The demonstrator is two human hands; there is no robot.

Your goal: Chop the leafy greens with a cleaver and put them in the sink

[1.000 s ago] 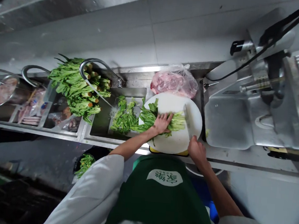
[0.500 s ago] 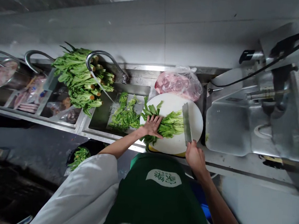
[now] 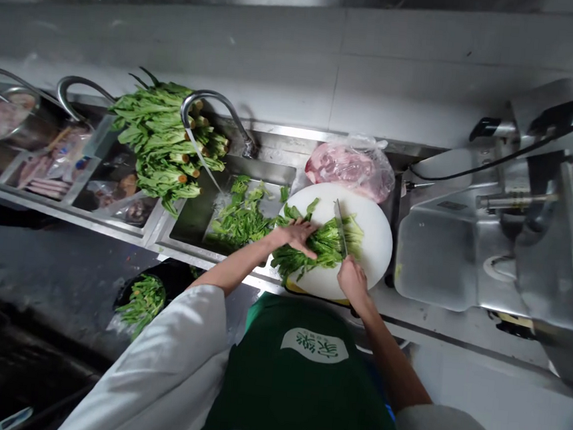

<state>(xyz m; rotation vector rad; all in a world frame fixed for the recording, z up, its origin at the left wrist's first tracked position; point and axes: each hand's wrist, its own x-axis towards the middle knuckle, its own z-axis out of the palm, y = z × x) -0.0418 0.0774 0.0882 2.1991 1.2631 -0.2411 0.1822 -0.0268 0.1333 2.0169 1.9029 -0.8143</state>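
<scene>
The greens (image 3: 329, 237) run left to right beneath the spread left hand (image 3: 299, 235); the knife (image 3: 340, 225), clenched in the right hand (image 3: 354, 279), crosses them nearer their pale end.

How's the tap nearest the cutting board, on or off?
The tap is on: water streams from its spout into the sink.

Leafy vegetables (image 3: 328, 243) green, paler at stems (image 3: 355, 230); cutting board (image 3: 378, 246) white; knife (image 3: 340, 225) grey; apron (image 3: 295, 396) dark green, logo (image 3: 315, 345) white.
</scene>
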